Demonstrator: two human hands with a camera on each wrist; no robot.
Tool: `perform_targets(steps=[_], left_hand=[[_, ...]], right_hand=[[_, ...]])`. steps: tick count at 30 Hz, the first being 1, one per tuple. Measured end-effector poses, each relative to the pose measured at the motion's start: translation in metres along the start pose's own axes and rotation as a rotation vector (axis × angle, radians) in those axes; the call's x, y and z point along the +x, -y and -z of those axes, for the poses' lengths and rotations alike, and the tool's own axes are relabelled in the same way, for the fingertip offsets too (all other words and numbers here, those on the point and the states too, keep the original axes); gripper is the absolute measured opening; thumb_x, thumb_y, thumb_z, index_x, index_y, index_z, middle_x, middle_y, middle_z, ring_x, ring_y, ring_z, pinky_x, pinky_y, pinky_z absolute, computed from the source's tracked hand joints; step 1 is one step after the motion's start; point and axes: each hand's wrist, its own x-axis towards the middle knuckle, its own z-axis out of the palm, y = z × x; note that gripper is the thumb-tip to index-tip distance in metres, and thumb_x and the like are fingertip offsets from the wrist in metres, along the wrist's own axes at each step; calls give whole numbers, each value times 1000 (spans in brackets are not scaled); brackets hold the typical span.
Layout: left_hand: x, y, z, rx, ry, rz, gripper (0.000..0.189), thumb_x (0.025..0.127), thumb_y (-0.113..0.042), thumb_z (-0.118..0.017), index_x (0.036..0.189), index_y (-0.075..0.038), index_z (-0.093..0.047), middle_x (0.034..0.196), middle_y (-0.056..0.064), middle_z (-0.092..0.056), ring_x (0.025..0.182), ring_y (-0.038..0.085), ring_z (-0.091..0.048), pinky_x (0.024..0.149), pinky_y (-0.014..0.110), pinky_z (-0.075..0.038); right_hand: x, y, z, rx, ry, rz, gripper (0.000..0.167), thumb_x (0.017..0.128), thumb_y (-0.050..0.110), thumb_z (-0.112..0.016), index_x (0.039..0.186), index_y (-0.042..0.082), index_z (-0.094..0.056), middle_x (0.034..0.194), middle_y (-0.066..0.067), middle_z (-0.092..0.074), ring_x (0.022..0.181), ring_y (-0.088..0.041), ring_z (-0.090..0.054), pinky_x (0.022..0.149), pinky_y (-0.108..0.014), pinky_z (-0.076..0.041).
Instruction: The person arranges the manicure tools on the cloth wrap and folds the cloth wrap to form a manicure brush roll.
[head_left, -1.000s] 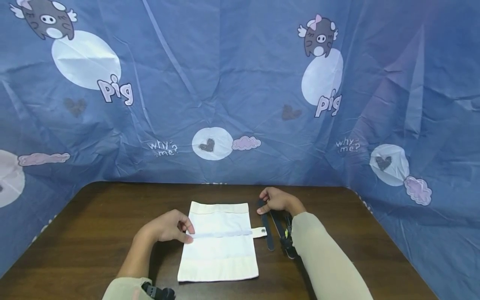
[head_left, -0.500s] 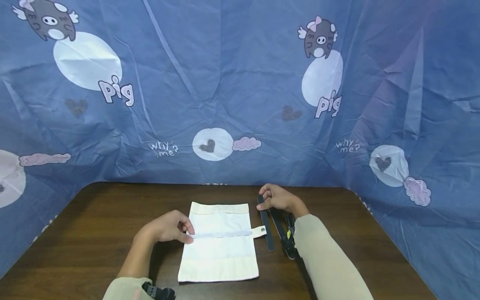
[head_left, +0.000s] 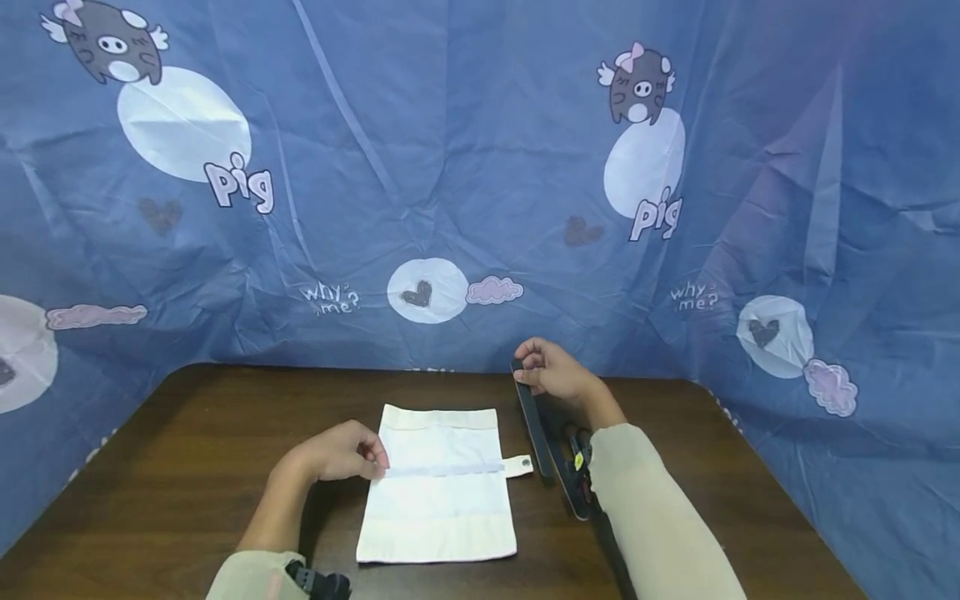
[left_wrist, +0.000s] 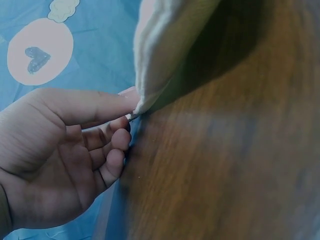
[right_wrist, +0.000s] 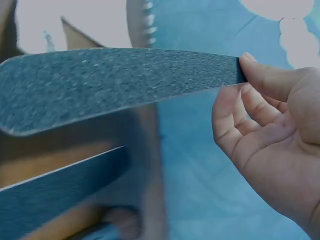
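Observation:
A white cloth pouch (head_left: pixel 438 517) lies spread flat on the table, with a short snap strap (head_left: pixel 519 466) sticking out to its right. My left hand (head_left: pixel 337 452) pinches the pouch's left edge between thumb and fingers; in the left wrist view that cloth edge (left_wrist: pixel 150 60) is slightly raised. With thumb and fingertips, my right hand (head_left: pixel 558 377) grips one end of a black nail file (right_wrist: pixel 120 77), whose gritty face shows in the right wrist view. The file slants, its held end lifted, just right of the pouch. A second dark nail file (right_wrist: pixel 65 192) lies beneath it.
Beside the right sleeve sits a dark item with a yellow-green spot (head_left: pixel 579 461), partly hidden, its kind unclear. The brown wooden table (head_left: pixel 187 467) ends at a blue printed curtain (head_left: pixel 450 192) behind.
My right hand has lifted the nail file's far end and drawn it up and away toward the curtain. The left hand stays at the pouch's edge.

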Motion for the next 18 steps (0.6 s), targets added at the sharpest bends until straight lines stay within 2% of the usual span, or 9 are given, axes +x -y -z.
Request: perform_targets(steps=[4, 9, 15, 18], left_hand=[[1, 0, 0, 18, -5, 13, 7, 84, -5, -77, 87, -3, -72, 75, 0, -58, 76, 17, -52, 69, 35, -43], [1, 0, 0, 21, -4, 20, 6, 85, -5, -77, 87, -3, -72, 76, 0, -59, 77, 17, -53, 69, 35, -44], [0, 1, 2, 9, -1, -31, 6, 83, -6, -78, 86, -4, -74, 75, -2, -60, 75, 16, -52, 69, 33, -44], [0, 1, 3, -1, -3, -38, 7, 83, -6, -78, 86, -2, -74, 74, -2, -60, 74, 15, -52, 68, 33, -44]], right_hand=[[3, 18, 0, -14, -38, 42, 29, 99, 3, -63, 125, 4, -50, 97, -7, -54, 87, -20, -60, 78, -43, -55], [8, 37, -11, 2, -92, 88, 29, 100, 6, -64, 126, 6, -53, 99, -8, -56, 85, -21, -59, 84, -52, -54], [15, 52, -35, 44, -161, 155, 27, 99, 1, -63, 125, 5, -55, 96, -9, -60, 79, -18, -61, 77, -45, -56], [19, 58, -49, 84, -190, 201, 27, 99, -1, -62, 125, 3, -55, 94, -10, -62, 76, -17, -63, 76, -46, -58]])
